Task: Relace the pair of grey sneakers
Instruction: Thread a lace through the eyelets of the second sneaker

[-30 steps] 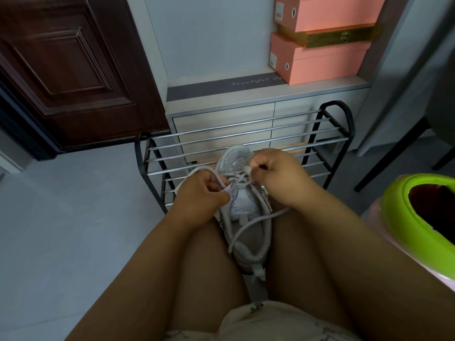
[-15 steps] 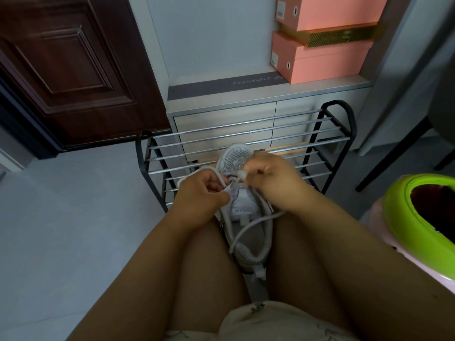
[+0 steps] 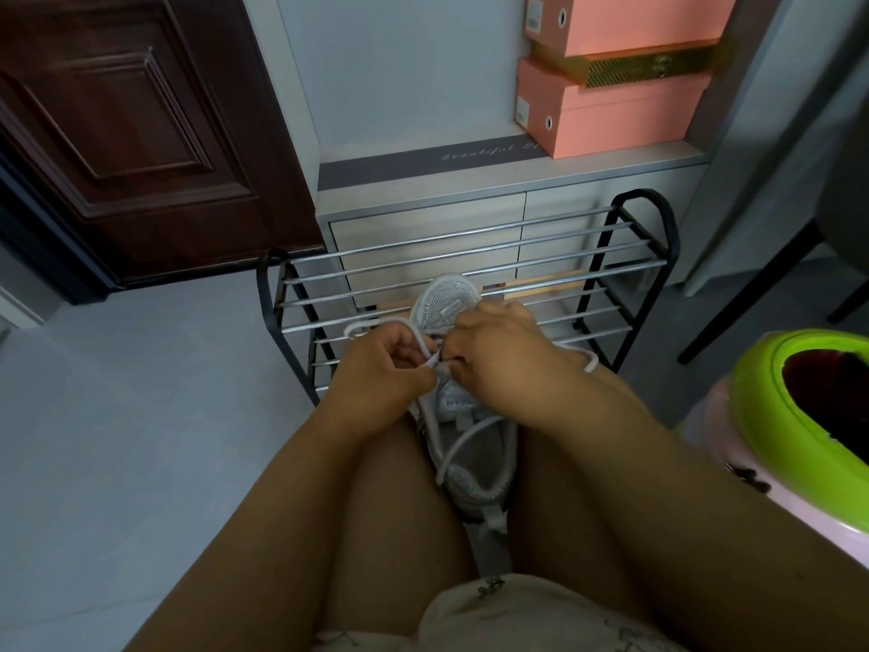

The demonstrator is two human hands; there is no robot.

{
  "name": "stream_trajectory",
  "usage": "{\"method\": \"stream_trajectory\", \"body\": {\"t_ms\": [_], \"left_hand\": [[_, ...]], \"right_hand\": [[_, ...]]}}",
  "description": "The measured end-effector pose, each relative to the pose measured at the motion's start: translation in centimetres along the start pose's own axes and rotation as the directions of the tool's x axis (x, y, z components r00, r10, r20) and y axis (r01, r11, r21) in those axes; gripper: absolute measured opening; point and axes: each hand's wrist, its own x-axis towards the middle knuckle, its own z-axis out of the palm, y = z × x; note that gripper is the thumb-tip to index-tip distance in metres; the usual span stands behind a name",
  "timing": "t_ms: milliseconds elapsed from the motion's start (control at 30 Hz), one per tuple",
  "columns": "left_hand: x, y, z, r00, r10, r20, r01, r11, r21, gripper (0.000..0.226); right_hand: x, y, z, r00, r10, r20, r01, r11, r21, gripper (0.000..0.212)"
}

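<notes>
One grey sneaker (image 3: 475, 456) lies between my knees, toe pointing away, heel toward me. Its white lace (image 3: 463, 442) loops loosely over the tongue and out to both sides. My left hand (image 3: 381, 374) pinches a strand of the lace at the left of the eyelets. My right hand (image 3: 501, 364) is curled over the shoe's upper and pinches the lace tip close to the left hand's fingers. The eyelets are hidden under my hands. I see no second sneaker.
A black metal shoe rack (image 3: 625, 256) with chrome bars stands just beyond the shoe. Behind it is a grey cabinet (image 3: 423, 228) with pink shoe boxes (image 3: 611, 120) on top. A green-rimmed bin (image 3: 771, 416) is at the right, a dark door (image 3: 117, 134) at the left.
My right hand has moved left and down over the shoe, bringing the lace tip toward my left hand. A lace loop now shows at the right of my right wrist.
</notes>
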Motion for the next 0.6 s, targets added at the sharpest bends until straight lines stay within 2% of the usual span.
{"method": "stream_trajectory", "body": {"t_ms": [33, 100, 167, 200, 233, 267, 300, 367, 400, 500, 567, 600], "left_hand": [[0.0, -0.1, 0.0, 1.0, -0.006, -0.003, 0.006, 1.0, 0.002, 0.018], [0.1, -0.2, -0.1, 1.0, -0.027, -0.01, 0.027, 1.0, 0.0, 0.018], [0.2, -0.3, -0.2, 0.999, -0.046, -0.021, 0.046, 0.999, -0.009, 0.022], [0.3, -0.4, -0.2, 0.998, -0.053, -0.027, 0.053, 0.999, -0.014, 0.025], [0.3, -0.5, -0.2, 0.998, -0.057, -0.032, 0.057, 0.998, -0.019, 0.026], [0.3, -0.5, -0.1, 0.998, -0.059, -0.036, 0.058, 0.998, -0.022, 0.027], [0.2, -0.5, -0.1, 0.998, -0.058, -0.038, 0.057, 0.998, -0.022, 0.027], [0.2, -0.5, 0.0, 0.998, -0.052, -0.039, 0.051, 0.998, -0.024, 0.026], [0.2, -0.5, 0.0, 0.998, -0.049, -0.037, 0.048, 0.999, -0.025, 0.025], [0.2, -0.4, 0.0, 0.999, -0.039, -0.023, 0.039, 0.999, -0.013, 0.02], [0.2, -0.3, 0.0, 0.999, -0.04, -0.02, 0.04, 0.999, -0.008, 0.02], [0.2, -0.3, -0.1, 0.999, -0.042, -0.021, 0.042, 0.999, -0.002, 0.021]], "right_hand": [[0.0, 0.1, -0.2, 1.0, -0.011, -0.007, 0.011, 0.998, 0.063, 0.021], [-0.2, 0.8, -0.9, 0.996, 0.01, -0.084, 0.017, 0.947, 0.32, 0.021], [-0.6, 1.6, -1.9, 0.98, 0.154, -0.128, -0.037, 0.766, 0.641, 0.024], [-0.8, 2.0, -2.3, 0.962, 0.24, -0.134, -0.057, 0.651, 0.757, 0.026], [-0.8, 2.4, -2.5, 0.941, 0.306, -0.146, -0.063, 0.58, 0.812, 0.028], [-0.8, 2.6, -2.4, 0.923, 0.347, -0.165, -0.077, 0.588, 0.805, 0.028], [-0.7, 2.9, -2.3, 0.915, 0.356, -0.189, -0.107, 0.666, 0.738, 0.028], [-0.6, 2.9, -1.7, 0.937, 0.283, -0.206, -0.149, 0.856, 0.495, 0.024], [-0.7, 2.5, -1.5, 0.955, 0.237, -0.181, -0.149, 0.904, 0.4, 0.02], [-0.5, 0.7, -0.4, 0.994, 0.092, -0.066, -0.082, 0.986, 0.143, 0.02], [-0.1, -0.1, 0.0, 1.0, 0.023, 0.013, -0.023, 0.999, -0.03, 0.023], [0.0, -0.2, -0.2, 1.0, -0.004, 0.022, 0.005, 0.999, -0.04, 0.02]]}}
